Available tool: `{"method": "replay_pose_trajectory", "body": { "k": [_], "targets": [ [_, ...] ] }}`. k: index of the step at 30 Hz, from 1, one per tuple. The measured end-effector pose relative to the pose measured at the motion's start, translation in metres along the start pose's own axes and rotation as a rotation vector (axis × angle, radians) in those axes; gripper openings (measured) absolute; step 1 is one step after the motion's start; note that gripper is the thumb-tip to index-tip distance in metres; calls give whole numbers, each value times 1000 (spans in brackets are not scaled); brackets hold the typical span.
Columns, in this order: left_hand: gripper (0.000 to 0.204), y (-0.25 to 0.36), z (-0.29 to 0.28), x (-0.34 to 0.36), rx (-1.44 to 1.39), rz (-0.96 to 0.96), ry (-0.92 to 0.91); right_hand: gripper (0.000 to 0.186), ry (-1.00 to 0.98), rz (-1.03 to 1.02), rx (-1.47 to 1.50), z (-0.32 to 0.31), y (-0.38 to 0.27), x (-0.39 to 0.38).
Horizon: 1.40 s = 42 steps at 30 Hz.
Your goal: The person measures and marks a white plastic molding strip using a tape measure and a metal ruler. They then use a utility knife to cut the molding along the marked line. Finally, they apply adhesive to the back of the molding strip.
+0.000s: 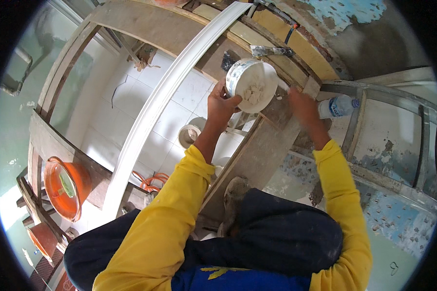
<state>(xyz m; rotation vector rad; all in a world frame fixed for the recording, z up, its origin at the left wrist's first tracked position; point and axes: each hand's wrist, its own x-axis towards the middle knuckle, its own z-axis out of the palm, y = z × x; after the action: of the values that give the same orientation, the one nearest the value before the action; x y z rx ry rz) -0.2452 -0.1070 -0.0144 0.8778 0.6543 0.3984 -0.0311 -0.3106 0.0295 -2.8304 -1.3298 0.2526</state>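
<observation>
My left hand (222,106) is closed on the side of a round white tub (232,83), thumb over its rim. Whitish paste (254,92) lies inside the tub, which is tilted toward me. My right hand (303,109), smeared by motion, is just right of the tub. It looks closed on a pale flat tool (282,84) that reaches toward the rim; its exact kind is too blurred to tell. Behind the tub, a putty knife (272,51) rests on the boards. A clear plastic bottle (336,106) with a blue cap lies to the right of my right hand.
A long white moulding (167,92) crosses the wooden frame (131,24) on my left. Below are a tiled floor (131,104), a small pail (188,137) and an orange hose (153,180). An orange bucket (80,186) stands left. Metal framing (357,123) is at right.
</observation>
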Motion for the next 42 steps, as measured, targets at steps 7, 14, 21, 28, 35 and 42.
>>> {"method": "replay_pose_trajectory", "body": {
  "k": [7,14,21,28,35,42],
  "targets": [
    [69,-10,-12,6,135,89,60,28,7,42,155,20,-45,-25],
    [76,-7,11,0,-36,-31,8,20,118,-45,66,35,11,-20],
    [75,-28,-6,3,168,201,16,24,-6,68,-39,-25,-54,9],
    [72,-18,5,-5,46,57,87,29,-97,126,101,7,-55,-20],
    [71,-22,5,-11,-26,8,60,34,-147,36,134,26,-15,7],
    [86,-35,-30,-11,183,-233,-83,51,-35,58,390,66,-15,-5]
  ]
}}
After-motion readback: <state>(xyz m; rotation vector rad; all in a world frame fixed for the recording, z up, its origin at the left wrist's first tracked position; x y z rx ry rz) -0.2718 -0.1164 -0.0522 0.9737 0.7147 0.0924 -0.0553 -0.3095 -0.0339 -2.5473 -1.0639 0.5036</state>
